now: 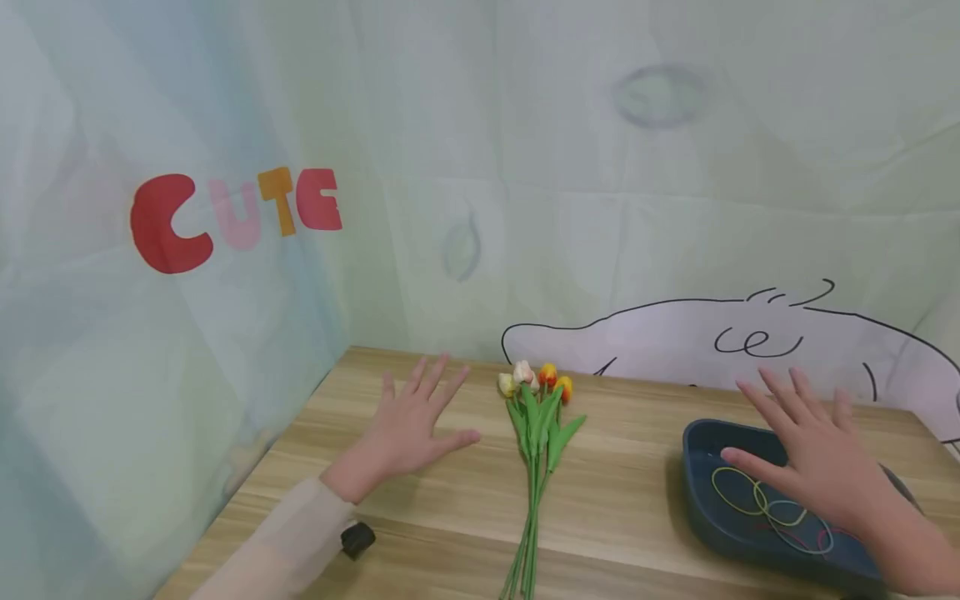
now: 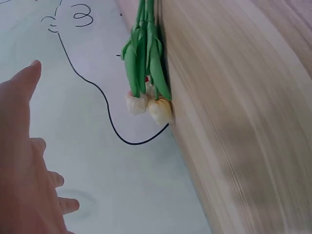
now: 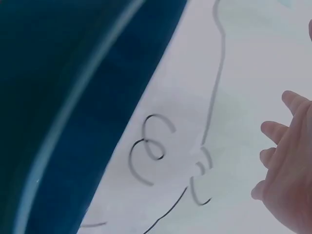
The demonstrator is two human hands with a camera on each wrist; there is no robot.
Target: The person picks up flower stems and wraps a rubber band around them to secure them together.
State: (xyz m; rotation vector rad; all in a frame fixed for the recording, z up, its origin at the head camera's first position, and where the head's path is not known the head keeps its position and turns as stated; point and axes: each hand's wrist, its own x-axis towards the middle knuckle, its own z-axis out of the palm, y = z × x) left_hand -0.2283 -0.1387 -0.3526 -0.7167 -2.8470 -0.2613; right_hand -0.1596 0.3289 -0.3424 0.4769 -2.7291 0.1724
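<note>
A bunch of artificial tulips (image 1: 536,433) with white, pale yellow and orange-red heads lies on the wooden table, heads toward the back. To its left, my left hand (image 1: 412,429) hovers with fingers spread, holding nothing. In the left wrist view the tulips (image 2: 146,63) show beyond that hand (image 2: 24,156). My right hand (image 1: 825,458) is spread above a dark blue tray (image 1: 697,500), also holding nothing, and covers part of it. Several thin coloured rubber bands (image 1: 795,546) lie inside the tray. The right wrist view shows the hand (image 3: 287,156) apart from the tray's wall (image 3: 117,87).
The wooden table (image 1: 615,517) meets a pale fabric backdrop (image 1: 562,208) at its back and left edges. Coloured letters (image 1: 318,200) and a line-drawn figure (image 1: 675,333) are printed on the cloth. A small black object (image 1: 357,540) sits by the left sleeve (image 1: 300,533).
</note>
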